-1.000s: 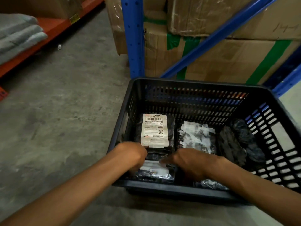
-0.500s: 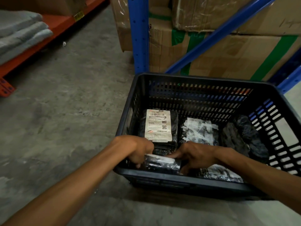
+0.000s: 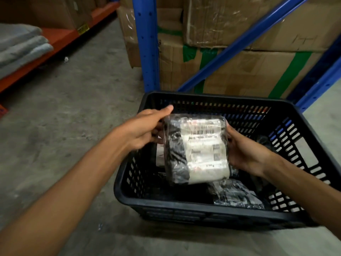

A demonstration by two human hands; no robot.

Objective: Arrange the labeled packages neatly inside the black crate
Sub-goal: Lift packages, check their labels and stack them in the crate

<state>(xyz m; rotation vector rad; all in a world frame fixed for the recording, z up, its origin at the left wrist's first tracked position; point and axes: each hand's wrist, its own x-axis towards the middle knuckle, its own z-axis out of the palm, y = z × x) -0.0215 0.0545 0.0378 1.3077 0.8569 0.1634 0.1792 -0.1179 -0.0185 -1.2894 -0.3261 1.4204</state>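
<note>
Labeled package (image 3: 198, 150) now lifted above black crate (image 3: 203, 209) holding another package (image 3: 238, 194).

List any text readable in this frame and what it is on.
Nothing reads clearly.
Label on the held package: barcode and printed lines, motion-blurred, illegible.
Yellow tag on the orange shelf: too small to read.
Package in the crate: white print, illegible.

You have one black crate (image 3: 212, 217), one labeled package (image 3: 198, 150) held up between your two hands, left (image 3: 145, 130) and right (image 3: 245, 152), at least two more packages visible in the crate, one near (image 3: 238, 195) and one mostly hidden (image 3: 160, 156), and three folded grey cloths (image 3: 22, 47) on the orange shelf (image 3: 60, 38).
</note>
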